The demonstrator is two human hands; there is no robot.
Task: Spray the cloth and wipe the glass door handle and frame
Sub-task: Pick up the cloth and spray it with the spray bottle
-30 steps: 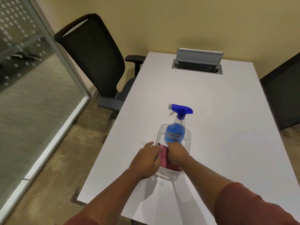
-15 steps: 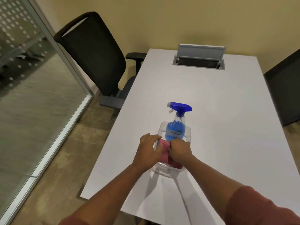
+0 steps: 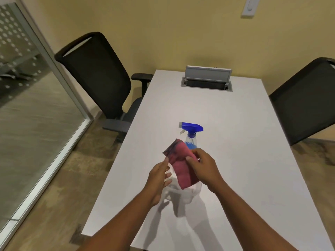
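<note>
The red cloth [image 3: 179, 165] is hanging folded above the clear plastic container [image 3: 183, 193], its long axis running from eleven o'clock down to five o'clock, its lower end dipping toward the container's mouth. The right hand [image 3: 203, 166] is pinching the cloth at its upper right edge, thumb and fingers curled round the fold. The left hand [image 3: 157, 176] is waiting just beside the cloth at eight o'clock, fingers straight and spread, touching or nearly touching the container's side; I cannot tell which. The spray bottle [image 3: 191, 136] is standing upright just behind the cloth at twelve o'clock, nozzle pointing toward nine o'clock, partly hidden by the fabric. Judging from this, the left hand is freer for the bottle, reaching past the cloth. All this is sitting on the white table [image 3: 235, 142].
</note>
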